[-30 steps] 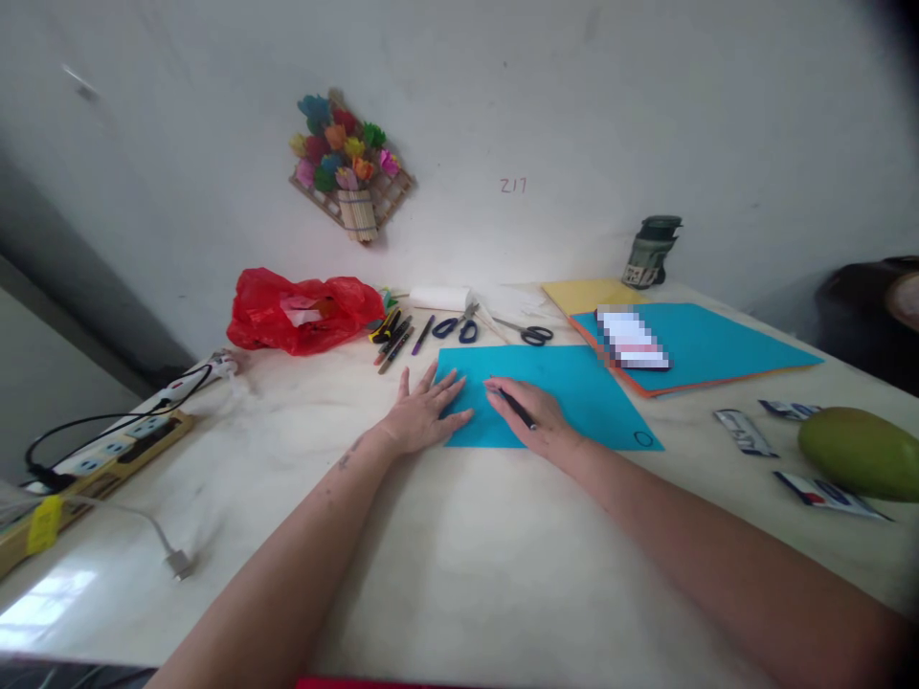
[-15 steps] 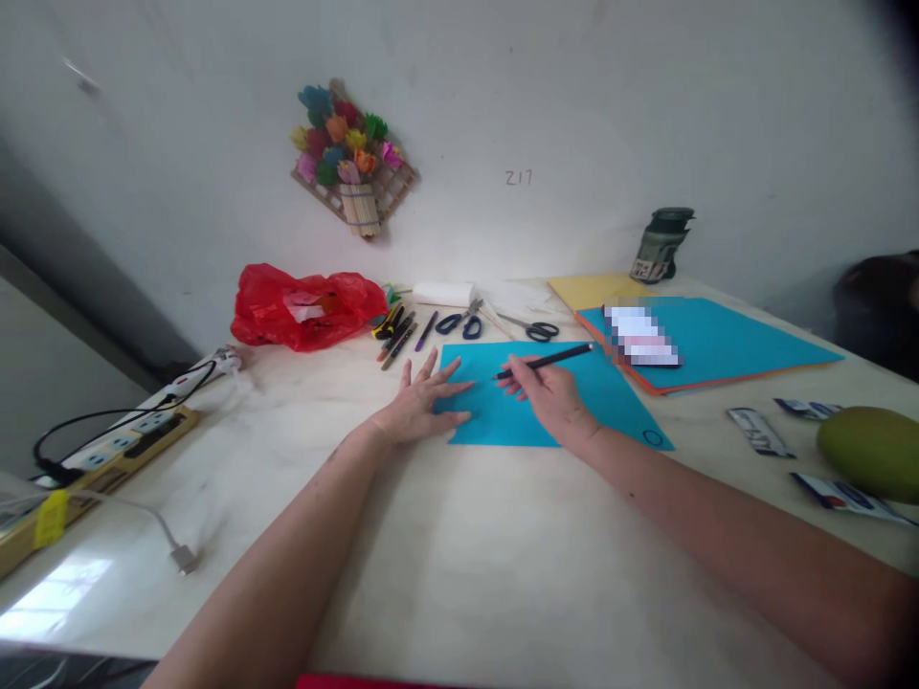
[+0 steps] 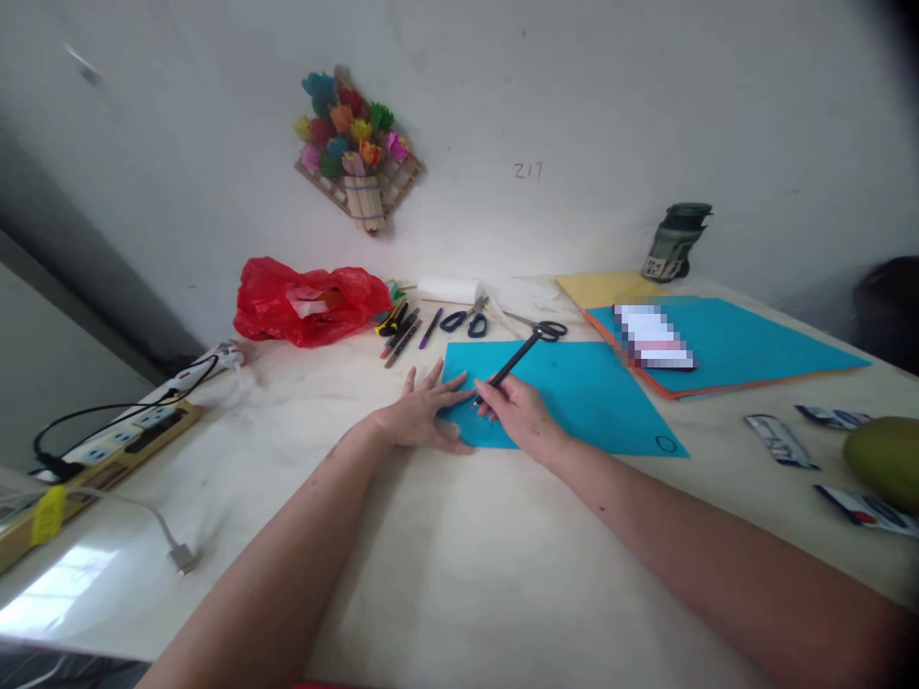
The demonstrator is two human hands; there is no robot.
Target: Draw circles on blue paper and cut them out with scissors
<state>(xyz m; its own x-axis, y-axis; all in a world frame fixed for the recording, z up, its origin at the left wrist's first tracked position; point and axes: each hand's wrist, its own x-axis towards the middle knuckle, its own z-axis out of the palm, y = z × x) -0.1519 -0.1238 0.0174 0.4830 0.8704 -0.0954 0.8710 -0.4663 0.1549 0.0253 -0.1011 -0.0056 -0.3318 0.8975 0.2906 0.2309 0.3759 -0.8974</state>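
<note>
Fingers (image 3: pixel 483 390) of the right hand (image 3: pixel 523 415) pinched round a black pen (image 3: pixel 514 360), low on the barrel, close to the tip. Pen tilted: tip down and slightly left of those fingers, just beside the left hand (image 3: pixel 414 418); barrel rising up and to the right, away from the body. Can't confirm contact between tip and paper.

Left fingers spread flat, resting across the left edge of the blue sheet (image 3: pixel 589 402). Sheet under both sets of fingers, flat on the surface (image 3: pixel 445 565), larger part extending right of the right fingers. Black circle (image 3: pixel 666 444) drawn in its near right corner, well apart from the right fingers.

Beyond left fingers: markers (image 3: pixel 402 343), purple marker (image 3: pixel 431 328); farther off to the left, red plastic bag (image 3: pixel 308 306).

Beyond right fingers: black-handled scissors (image 3: pixel 554 331), by the pen's top end in view; blue-handled scissors (image 3: pixel 477 326) a bit left of those.

Right of right fingers: phone (image 3: pixel 655 337) on stacked coloured sheets (image 3: pixel 768 344). Farther right: small packets (image 3: pixel 781 440), green fruit (image 3: pixel 886 459).

Well left of left fingers: power strip (image 3: pixel 121 438).
</note>
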